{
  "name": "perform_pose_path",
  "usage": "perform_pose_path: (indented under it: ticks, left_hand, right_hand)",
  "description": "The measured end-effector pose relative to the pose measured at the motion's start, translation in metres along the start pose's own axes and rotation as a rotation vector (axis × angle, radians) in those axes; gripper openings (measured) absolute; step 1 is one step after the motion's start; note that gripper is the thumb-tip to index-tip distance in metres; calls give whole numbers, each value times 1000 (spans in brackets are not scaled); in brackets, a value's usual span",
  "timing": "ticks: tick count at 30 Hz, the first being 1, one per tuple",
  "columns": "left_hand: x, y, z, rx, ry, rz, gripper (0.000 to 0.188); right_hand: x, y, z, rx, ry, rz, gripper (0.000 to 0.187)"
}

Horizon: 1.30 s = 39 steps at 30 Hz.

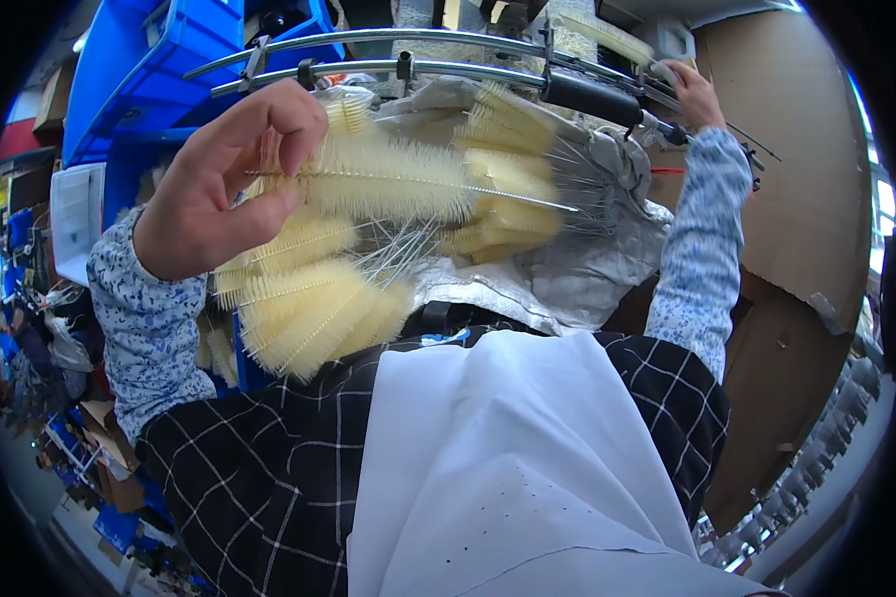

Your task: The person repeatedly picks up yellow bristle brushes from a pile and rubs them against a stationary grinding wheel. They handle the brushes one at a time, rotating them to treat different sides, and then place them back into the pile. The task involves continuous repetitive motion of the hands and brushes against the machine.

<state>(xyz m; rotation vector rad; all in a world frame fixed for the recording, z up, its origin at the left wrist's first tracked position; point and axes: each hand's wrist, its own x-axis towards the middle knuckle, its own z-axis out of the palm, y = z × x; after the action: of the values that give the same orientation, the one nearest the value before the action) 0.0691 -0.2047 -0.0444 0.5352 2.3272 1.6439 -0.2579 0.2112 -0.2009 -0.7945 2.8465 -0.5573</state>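
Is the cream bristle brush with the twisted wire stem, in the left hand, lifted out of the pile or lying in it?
Lifted out: the left hand pinches the cream bristle brush level above the pile of brushes.

blocked: brush pile (368,269) | metal bars (388,55) overhead | cardboard (806,199) right

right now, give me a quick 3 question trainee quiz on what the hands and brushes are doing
1. True or false: the left hand pinches a bristle brush by its wire stem.
2. The right hand rests on: A) the black handle B) the metal mechanism beyond that handle C) the blue bin
3. What colour are the piled brushes?

Key: 1 true; 2 B; 3 pale yellow.
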Motion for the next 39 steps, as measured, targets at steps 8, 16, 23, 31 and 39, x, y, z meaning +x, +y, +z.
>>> perform_pose_path:
  ticks: [8,16,23,31,39]
  left_hand:
    - [44,-8,38,-122,3,85,25]
    - [23,-15,35,239,10,-68,44]
    - [-57,-57,17,536,-348,-697,53]
    - [-52,-64,24,555,-480,-665,47]
    - [-52,-65,32,669,-512,-552,49]
  right_hand:
    - [-120,-134,-38,692,-652,-143,37]
    - [-121,-246,20,662,-405,-410,36]
    - [-9,-113,63,-417,370,-8,26]
    - [7,-115,62,-431,263,52,26]
    - [11,-107,64,-417,276,3,26]
